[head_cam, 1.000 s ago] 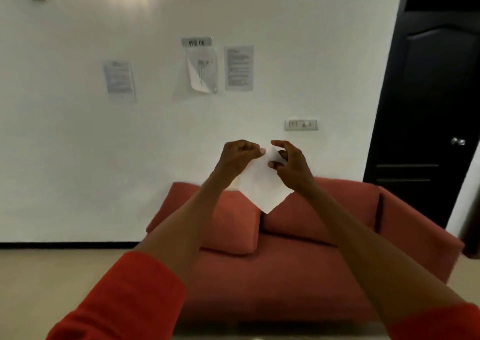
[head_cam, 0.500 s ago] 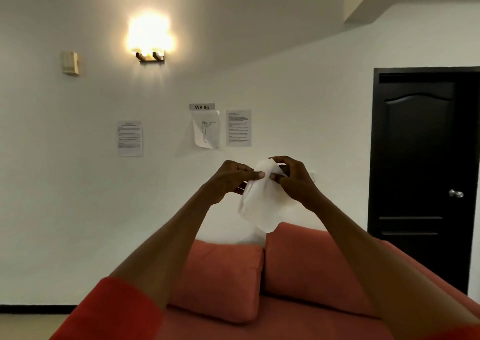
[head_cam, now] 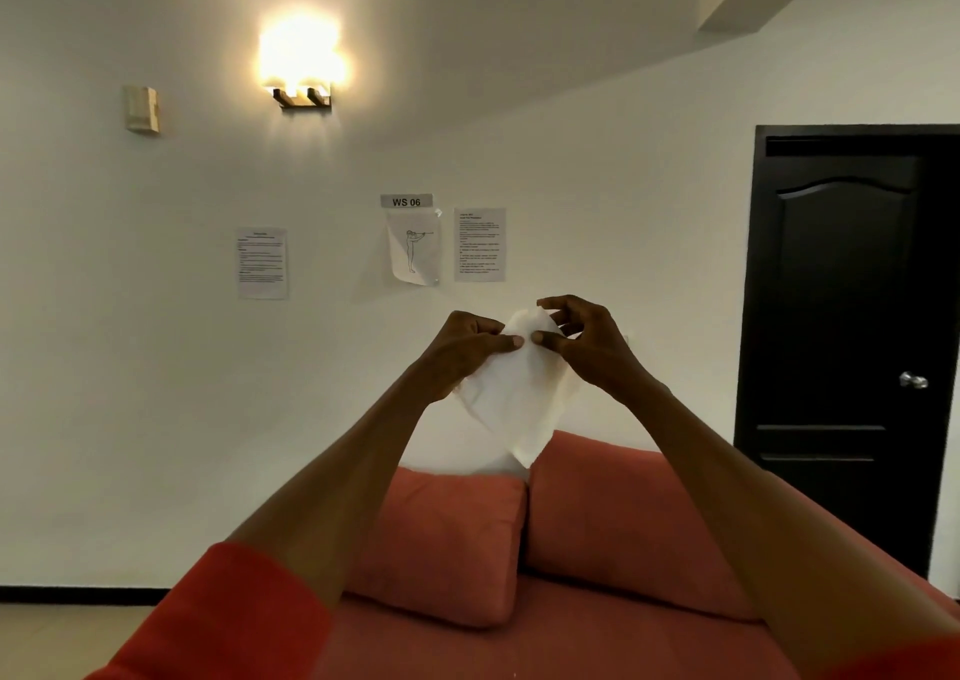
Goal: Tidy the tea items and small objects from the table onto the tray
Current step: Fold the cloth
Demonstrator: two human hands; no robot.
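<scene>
While your arms reach out at chest height in the head view, both of your hands meet on one white napkin (head_cam: 511,393). Your left hand (head_cam: 462,354) has its fingers curled, with the thumb pressing the napkin's upper edge from the left. Your right hand (head_cam: 584,347) pinches the same upper edge between thumb and forefinger, its other fingers arched above the sheet. The two thumbs lie just beside each other, almost touching. From that grip the napkin hangs loose in the air, its lower corner pointing down in front of the red sofa (head_cam: 571,549), clear of the cushions. You wear red sleeves (head_cam: 223,622), pushed up so the forearms are bare.

Behind the hands stands a white wall. On it you see a lit wall lamp (head_cam: 302,69), a small beige box (head_cam: 140,109) to the lamp's left, a sign reading "WS 06" (head_cam: 406,201), and three printed sheets (head_cam: 262,262) near it, one with a line drawing of a standing figure. A black door (head_cam: 852,326) with a metal knob closes off the right side. Neither the table nor the tray shows in this view.
</scene>
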